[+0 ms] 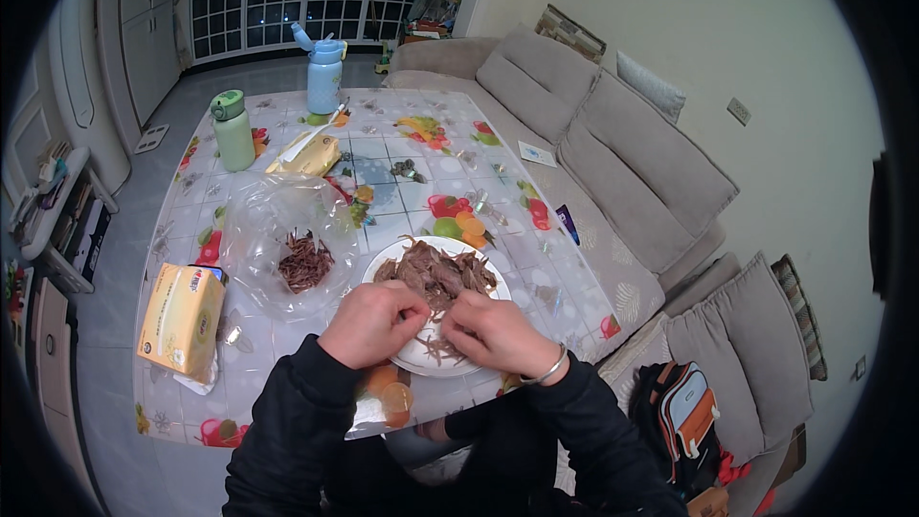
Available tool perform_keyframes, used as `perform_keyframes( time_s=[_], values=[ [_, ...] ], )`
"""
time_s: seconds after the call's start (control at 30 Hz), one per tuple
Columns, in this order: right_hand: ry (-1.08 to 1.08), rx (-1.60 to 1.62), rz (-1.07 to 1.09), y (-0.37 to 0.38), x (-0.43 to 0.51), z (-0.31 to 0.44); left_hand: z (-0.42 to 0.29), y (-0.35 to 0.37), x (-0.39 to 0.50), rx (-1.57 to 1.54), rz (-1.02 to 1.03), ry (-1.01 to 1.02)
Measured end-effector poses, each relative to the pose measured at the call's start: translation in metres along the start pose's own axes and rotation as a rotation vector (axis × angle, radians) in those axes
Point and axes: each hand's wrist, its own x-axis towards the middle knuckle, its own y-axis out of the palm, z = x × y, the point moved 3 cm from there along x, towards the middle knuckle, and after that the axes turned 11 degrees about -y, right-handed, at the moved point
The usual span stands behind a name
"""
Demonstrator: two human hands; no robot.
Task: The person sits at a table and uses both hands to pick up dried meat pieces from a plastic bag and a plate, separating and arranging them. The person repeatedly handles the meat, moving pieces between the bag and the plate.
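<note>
A white plate (495, 283) near the table's front edge bears a heap of brown cooked meat (439, 269), partly torn into strips. Over its near half, my left hand (377, 322) and my right hand (497, 334) face each other with curled fingers. Both pinch a small shred of meat (434, 314), largely hidden by the fingers. Thin loose shreds (441, 352) lie on the plate below them. To the left of the plate, an open clear plastic bag (248, 230) holds a pile of dark meat shreds (306, 263).
A yellow tissue pack (179, 319) stands at the table's left edge, partly covering a phone (217, 273). Farther back are another tissue pack (313, 156), a green bottle (233, 133) and a blue bottle (325, 79). A grey sofa (610, 258) runs along the right; a backpack (678, 424) rests there.
</note>
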Motion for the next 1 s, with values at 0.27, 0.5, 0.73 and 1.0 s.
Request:
perform_keyframes(
  time_s=[0.27,0.5,0.73,1.0],
  values=[
    [-0.058,-0.004,0.055,-0.013,-0.001,0.006,0.007,-0.011,0.003,-0.032,-0.33,-0.111],
    [-0.042,-0.033,0.084,-0.019,0.009,-0.002,0.013,-0.007,0.003,-0.018,-0.366,-0.154],
    [0.038,0.022,-0.125,-0.01,0.018,-0.006,0.01,0.002,0.0,0.313,-0.33,-0.14],
    [0.068,-0.287,-0.16,0.014,0.037,-0.009,0.01,0.005,0.005,0.087,-0.263,-0.026]
  ],
)
